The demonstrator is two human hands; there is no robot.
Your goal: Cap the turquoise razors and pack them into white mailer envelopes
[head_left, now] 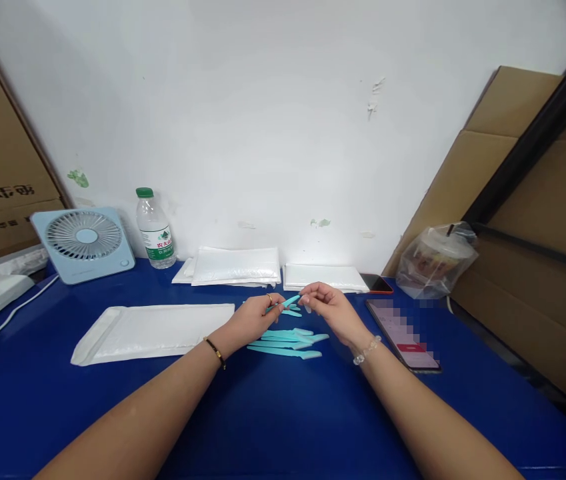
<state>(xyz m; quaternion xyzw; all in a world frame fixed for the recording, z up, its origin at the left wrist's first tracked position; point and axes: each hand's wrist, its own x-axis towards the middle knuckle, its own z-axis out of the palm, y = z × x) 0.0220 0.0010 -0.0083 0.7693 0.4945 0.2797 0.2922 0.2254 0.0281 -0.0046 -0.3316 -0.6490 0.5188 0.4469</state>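
My left hand (261,315), with a ring and a dark bracelet, is closed on a turquoise eyebrow razor (291,302) held above the table. The fingers of my right hand (327,308) pinch at the other end of this razor. A small pale, clear bit shows under the right fingertips; I cannot make out what it is. Just below the hands lies a loose pile of eyebrow razors (285,348), several side by side with their heads to the right. A few more lie behind the raised one, partly hidden by my left hand.
A white padded envelope (157,332) lies at left on the blue table (273,427). Stacked envelopes (235,265) and another stack (323,277) rest by the wall. Also around are a fan (85,243), bottle (157,230), phone (403,333), second phone (379,284) and bagged cup (437,257).
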